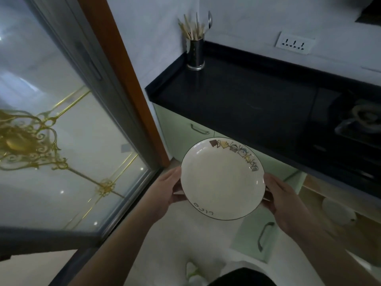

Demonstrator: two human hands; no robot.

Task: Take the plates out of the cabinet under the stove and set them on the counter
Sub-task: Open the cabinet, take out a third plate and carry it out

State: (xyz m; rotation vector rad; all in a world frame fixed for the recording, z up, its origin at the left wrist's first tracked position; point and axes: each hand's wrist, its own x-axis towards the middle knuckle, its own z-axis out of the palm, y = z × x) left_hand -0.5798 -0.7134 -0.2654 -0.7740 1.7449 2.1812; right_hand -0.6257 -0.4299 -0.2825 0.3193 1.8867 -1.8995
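A white plate (221,179) with a thin dark rim, a row of small drawings along its far-right edge and some lettering on its near-left edge, is held in the air between both hands, in front of the black table (237,100) and lower than its top, not resting on anything. The left hand (165,189) grips the plate's left edge, thumb lying along the rim and the fingers hidden beneath it; the right hand (282,200) grips the right edge the same way, thumb on the rim and fingers tucked under the plate. Both forearms reach in from the near side. On the far left corner of the table stands a shiny metal holder (195,53) filled with chopsticks and a spoon, and a white socket strip (295,43) is fixed to the wall behind the table. At the right end of the table sits a stove (362,124) with a dark burner grate. Below it a pale green cabinet door (257,236) with a dark handle hangs open toward the near side, and more white dishes (337,211) show inside on the wooden cabinet shelf. A pale green drawer front (185,135) with a metal handle lies under the table's left part. To the left is a sliding glass door (61,131) with gold ornament, framed in brown wood.
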